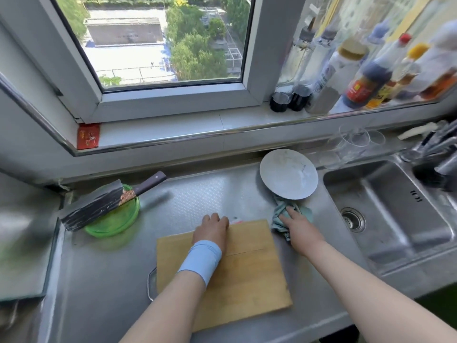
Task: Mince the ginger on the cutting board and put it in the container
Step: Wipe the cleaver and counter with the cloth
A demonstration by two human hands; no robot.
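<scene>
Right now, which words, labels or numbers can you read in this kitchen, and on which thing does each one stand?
No text here can be read clearly.
Print on the red packet on the window sill: too blurred.
Yellow print on the red label of the dark sauce bottle: too blurred.
Bluish print on the white bottle: too blurred.
Small dark mark on the sink wall: too small.
Small dark mark on the plate: too small.

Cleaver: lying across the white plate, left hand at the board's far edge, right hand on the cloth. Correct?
One thing is off. The cleaver lies across the green container, not the white plate; the head view shows it. The rest stands: left hand at the far edge of the cutting board, right hand on the cloth.
</scene>
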